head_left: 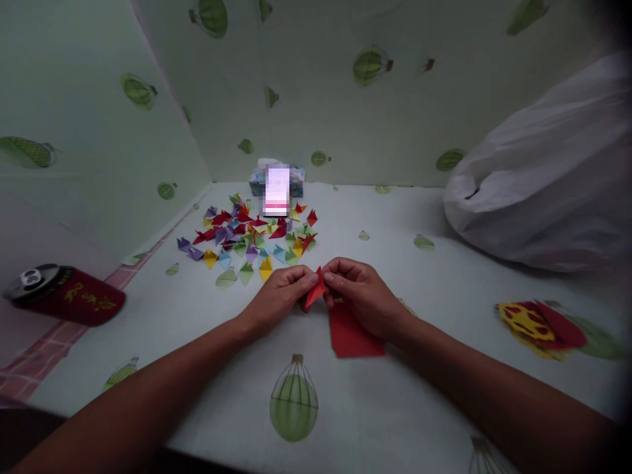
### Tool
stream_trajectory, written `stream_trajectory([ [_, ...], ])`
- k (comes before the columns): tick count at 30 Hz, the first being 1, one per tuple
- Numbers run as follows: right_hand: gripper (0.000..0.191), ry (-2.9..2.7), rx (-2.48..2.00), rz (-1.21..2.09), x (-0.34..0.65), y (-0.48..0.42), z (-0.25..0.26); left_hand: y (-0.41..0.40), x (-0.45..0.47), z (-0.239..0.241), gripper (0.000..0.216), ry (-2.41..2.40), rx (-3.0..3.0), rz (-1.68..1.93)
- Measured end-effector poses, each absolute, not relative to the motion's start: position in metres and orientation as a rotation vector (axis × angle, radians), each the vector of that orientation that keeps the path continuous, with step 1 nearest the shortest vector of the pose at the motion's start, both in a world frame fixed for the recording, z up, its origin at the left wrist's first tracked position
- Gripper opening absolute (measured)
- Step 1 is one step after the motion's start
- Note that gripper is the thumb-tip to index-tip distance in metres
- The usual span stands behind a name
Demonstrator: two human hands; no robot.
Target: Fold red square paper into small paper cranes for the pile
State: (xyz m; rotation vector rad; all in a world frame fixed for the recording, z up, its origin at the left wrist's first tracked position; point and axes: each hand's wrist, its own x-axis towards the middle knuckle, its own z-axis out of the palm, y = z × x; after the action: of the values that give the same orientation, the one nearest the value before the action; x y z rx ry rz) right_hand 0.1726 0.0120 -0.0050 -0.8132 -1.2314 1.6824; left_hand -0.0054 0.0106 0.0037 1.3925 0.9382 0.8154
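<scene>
Between my two hands is a small piece of folded red paper (315, 291), held up just above the table. My left hand (289, 289) pinches its left side between thumb and fingers. On the other side, the thumb and fingertips of my right hand (360, 289) close on its right edge. A stack of square red paper (355, 337) lies on the table, partly covered by my right hand and wrist. Beyond my left hand spreads a pile of small folded paper pieces (239, 230) in red, yellow, green, purple and blue.
A lit phone (277, 191) leans against a tissue box (255, 183) at the back. At the left edge is a red drink can (74, 293). A large white plastic bag (538, 171) fills the back right; red and yellow cut-outs (538, 326) lie in front of it.
</scene>
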Motion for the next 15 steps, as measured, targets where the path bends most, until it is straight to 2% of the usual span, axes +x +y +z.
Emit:
stream_trajectory([
  [15, 0.020, -1.253, -0.866, 1.679, 0.1731, 0.0112, -0.0028, 0.0115, -0.0071, 0.0076, 0.034, 0.994, 1.583, 0.793],
])
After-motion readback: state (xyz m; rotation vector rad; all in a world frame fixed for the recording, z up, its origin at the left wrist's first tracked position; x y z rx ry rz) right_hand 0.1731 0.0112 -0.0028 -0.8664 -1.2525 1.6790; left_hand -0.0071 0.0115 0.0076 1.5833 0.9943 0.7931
